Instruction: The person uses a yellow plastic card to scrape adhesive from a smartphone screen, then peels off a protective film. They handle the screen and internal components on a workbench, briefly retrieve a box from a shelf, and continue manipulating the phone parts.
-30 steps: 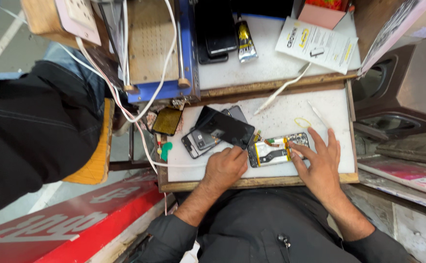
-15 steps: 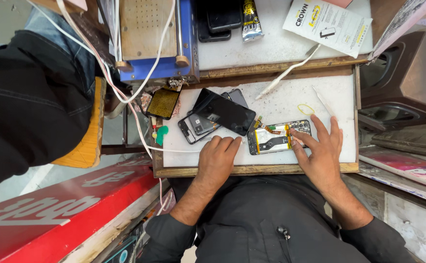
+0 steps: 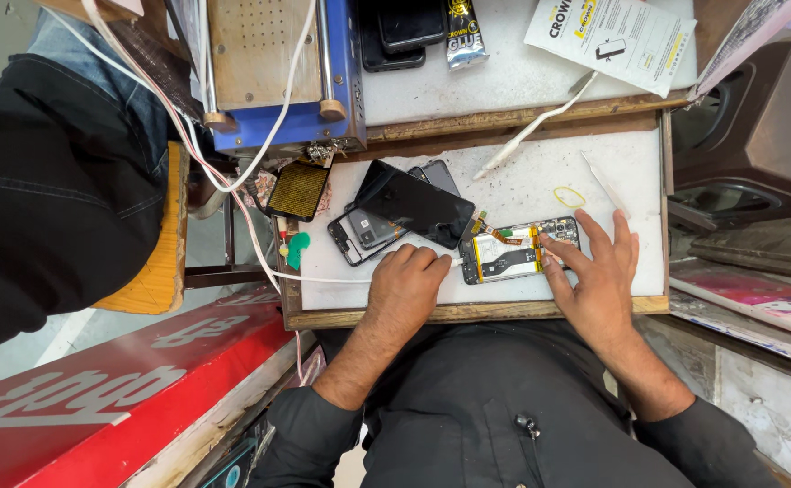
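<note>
Opened phone (image 3: 515, 256): back off, board exposed | detached screen (image 3: 416, 204) aside | left hand (image 3: 406, 287) loosely curled, empty | right hand (image 3: 600, 276) spread, fingertips steadying phone | reassembly pending.

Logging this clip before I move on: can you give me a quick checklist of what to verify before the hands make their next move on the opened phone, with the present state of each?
1. Opened phone lies flat on the white tray: ok.
2. Right hand steadies it, fingertips on its right end: ok.
3. Left hand is clear of the phone, curled on the tray beside it: ok.
4. Black screen panel is set aside, resting on another phone: ok.
5. A tool is in the left hand: cannot tell.
6. White tweezers lie within reach on the tray: ok.
</note>
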